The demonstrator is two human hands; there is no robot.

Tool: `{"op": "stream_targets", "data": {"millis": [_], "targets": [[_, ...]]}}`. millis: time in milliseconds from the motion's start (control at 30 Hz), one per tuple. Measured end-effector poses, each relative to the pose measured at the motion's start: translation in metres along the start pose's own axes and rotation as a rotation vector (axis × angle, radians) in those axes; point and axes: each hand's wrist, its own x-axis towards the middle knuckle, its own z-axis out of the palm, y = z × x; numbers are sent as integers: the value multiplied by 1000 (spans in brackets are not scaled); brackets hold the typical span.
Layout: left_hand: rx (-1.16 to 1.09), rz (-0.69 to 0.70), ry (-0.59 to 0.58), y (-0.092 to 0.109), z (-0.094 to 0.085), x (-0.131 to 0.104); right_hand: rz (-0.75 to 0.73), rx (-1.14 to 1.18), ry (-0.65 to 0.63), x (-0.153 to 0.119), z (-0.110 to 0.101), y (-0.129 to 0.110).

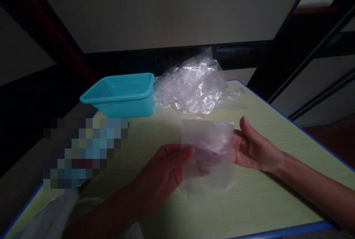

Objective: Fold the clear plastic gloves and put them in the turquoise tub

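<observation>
Bag (209,139). Clear film, flat, roughly square; bottom edge blurred. Location: held up over the near part of the table (257,200), between the two hands, in front of the tub and the heap.

Left hand (168,167): pinching the left edge of the bag, thumb in front, fingers behind and showing faintly through the film.

Right hand (253,150): at the right edge, thumb raised and well apart from the fingers; not gripping. Whether its fingertips touch the film cannot be told.

Handling (judged): very light, limp, slippery; likely to cling to itself and to crease or tear if pulled hard. Best hold: a flat pinch at the side edges or top corners.

Nearby: tub (124,108), turquoise, at the far left of the table; heap (194,87) of crumpled clear film just beside it, to the right. Pixelated patch (88,154) at the left side, contents obscured.

Marks: no brand, label or writing legible on the bag, tub or heap; the patch cannot be read.
</observation>
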Motion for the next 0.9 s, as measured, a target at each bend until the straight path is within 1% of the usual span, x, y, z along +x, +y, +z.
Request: {"op": "stream_targets", "data": {"millis": [67,133,200,267,300,400,467,633,767,900], "targets": [[-81,-2,59,-2,-2,7,-38,43,-3,2,0,4],[-104,-3,114,-3,-5,12,-79,45,29,5,1,7],[-111,0,125,-4,-6,15,-104,2,123,8,3,9],[-100,12,112,-4,-7,16,-135,-62,236,11,6,11],[-87,23,111,-5,-7,16,-156,-88,264,13,7,11],[-46,40,125,-6,-8,15,-237,-122,263,18,8,15],[-24,43,128,-6,-8,15,-264,-138,260,20,7,17],[30,41,130,-8,-8,16,-236,-198,306,21,4,20],[38,43,189,-10,-8,14,-189,-225,314,20,5,19],[35,28,192,-10,-7,14,-158,-250,346,20,4,20]]}}
